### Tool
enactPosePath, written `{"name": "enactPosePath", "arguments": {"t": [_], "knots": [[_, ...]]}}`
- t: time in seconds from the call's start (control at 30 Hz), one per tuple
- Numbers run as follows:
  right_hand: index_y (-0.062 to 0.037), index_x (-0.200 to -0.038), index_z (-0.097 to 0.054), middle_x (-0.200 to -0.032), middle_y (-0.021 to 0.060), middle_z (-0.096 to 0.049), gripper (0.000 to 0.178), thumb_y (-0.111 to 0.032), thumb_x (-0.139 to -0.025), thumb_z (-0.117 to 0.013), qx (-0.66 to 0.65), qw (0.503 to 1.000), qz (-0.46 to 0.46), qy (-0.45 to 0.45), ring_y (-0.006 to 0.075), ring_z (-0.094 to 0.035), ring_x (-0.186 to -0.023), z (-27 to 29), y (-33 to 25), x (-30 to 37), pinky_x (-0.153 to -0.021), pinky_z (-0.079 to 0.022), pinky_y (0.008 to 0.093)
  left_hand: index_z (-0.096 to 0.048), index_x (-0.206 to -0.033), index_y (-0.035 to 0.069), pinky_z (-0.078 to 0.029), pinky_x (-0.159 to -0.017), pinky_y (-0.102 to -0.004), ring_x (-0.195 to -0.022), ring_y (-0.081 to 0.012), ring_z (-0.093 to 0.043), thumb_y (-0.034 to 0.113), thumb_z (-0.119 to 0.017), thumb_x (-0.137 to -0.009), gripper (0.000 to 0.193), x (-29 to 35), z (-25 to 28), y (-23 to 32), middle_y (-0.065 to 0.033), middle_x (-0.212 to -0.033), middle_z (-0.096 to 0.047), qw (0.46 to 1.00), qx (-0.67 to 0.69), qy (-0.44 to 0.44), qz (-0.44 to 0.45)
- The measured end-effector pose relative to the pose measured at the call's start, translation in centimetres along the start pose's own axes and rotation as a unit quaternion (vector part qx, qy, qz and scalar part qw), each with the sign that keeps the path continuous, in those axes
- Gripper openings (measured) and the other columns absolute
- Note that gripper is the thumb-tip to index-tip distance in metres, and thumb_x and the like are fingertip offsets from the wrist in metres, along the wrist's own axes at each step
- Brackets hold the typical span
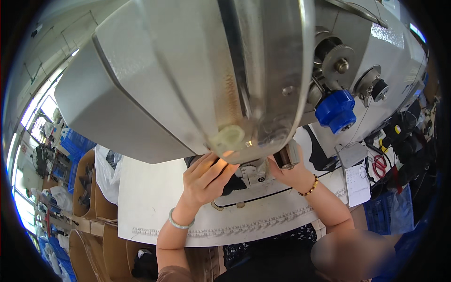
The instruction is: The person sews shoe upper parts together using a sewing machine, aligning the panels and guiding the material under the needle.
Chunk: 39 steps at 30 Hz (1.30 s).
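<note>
A large pale grey sewing machine (155,70) fills the upper view, with a clear curved shield (277,127) in front of its needle area. My left hand (206,181) is left of the needle area, its fingers bent around a black, fabric-like piece (233,184). Its fingertips go behind the shield's lower edge, and a light glows on them. My right hand (292,173) reaches in from the other side, close to the metal presser parts (257,173). A metal cylinder (286,157) covers most of its fingers, so what they hold is hidden.
A white worktable (155,202) carries a printed ruler strip (225,231) along its near edge. Cardboard boxes (105,249) and a white plastic bag (108,174) stand at the left. On the right are red-handled scissors (379,165), a paper sheet (358,185) and a blue crate (378,214).
</note>
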State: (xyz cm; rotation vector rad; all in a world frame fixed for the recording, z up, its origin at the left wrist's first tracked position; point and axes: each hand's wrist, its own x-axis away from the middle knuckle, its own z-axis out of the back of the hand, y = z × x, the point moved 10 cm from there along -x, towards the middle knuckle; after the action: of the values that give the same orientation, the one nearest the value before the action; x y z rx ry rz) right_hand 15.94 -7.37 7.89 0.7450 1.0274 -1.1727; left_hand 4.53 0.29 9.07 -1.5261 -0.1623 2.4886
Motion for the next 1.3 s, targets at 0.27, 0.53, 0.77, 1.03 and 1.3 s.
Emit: {"name": "enactPosePath", "arguments": {"t": [0.27,0.53,0.77,1.03,1.3], "knots": [[-0.0034,-0.087,-0.056,-0.094,0.0067,-0.055,0.032,0.009,-0.058,-0.058,-0.015,1.000,-0.014,-0.002,0.0235,-0.052,-0.067,-0.1,0.4,-0.3,-0.055,-0.045,0.0308,-0.067,-0.090,0.007,-0.054,-0.062,-0.0302,-0.075,-0.0236,-0.063,0.001,-0.068,-0.061,0.029,-0.3,0.0,-0.3,-0.0053,-0.087,-0.062,1.000,0.012,-0.005,-0.001],[-0.0042,-0.084,-0.060,-0.091,0.0072,-0.056,0.026,0.010,-0.063,-0.058,-0.057,0.997,-0.057,-0.001,0.0208,-0.053,-0.067,-0.2,1.3,0.1,-0.056,-0.044,0.0278,-0.065,-0.084,0.005,-0.054,-0.069,-0.0320,-0.083,-0.0253,-0.064,-0.001,-0.067,-0.064,0.021,0.0,0.2,-0.9,-0.0065,-0.091,-0.065,0.997,0.028,-0.030,0.059],[-0.0032,-0.083,-0.060,-0.090,0.0084,-0.056,0.025,0.012,-0.063,-0.058,-0.083,0.995,-0.062,0.014,0.0219,-0.052,-0.067,0.2,1.4,-0.2,-0.057,-0.043,0.0280,-0.066,-0.084,0.006,-0.054,-0.067,-0.0309,-0.078,-0.0245,-0.065,0.000,-0.068,-0.066,0.020,0.3,0.3,-0.8,-0.0064,-0.087,-0.066,0.999,0.037,0.012,0.038],[-0.0022,-0.083,-0.060,-0.089,0.0093,-0.055,0.025,0.013,-0.064,-0.057,-0.084,0.994,-0.062,0.018,0.0235,-0.053,-0.070,0.3,1.3,-0.2,-0.058,-0.044,0.0291,-0.067,-0.085,0.006,-0.053,-0.063,-0.0300,-0.076,-0.0235,-0.065,-0.002,-0.066,-0.064,0.023,0.3,0.3,-1.5,-0.0059,-0.084,-0.066,0.998,0.045,0.015,0.048],[-0.0034,-0.086,-0.061,-0.091,0.0098,-0.055,0.027,0.013,-0.065,-0.055,-0.166,0.973,-0.160,-0.006,0.0232,-0.053,-0.071,-0.6,3.0,0.3,-0.061,-0.044,0.0293,-0.062,-0.076,0.005,-0.048,-0.055,-0.0270,-0.071,-0.0207,-0.063,-0.004,-0.064,-0.062,0.017,0.1,0.2,-1.5,-0.0054,-0.087,-0.067,0.997,0.045,0.011,0.055]]}}
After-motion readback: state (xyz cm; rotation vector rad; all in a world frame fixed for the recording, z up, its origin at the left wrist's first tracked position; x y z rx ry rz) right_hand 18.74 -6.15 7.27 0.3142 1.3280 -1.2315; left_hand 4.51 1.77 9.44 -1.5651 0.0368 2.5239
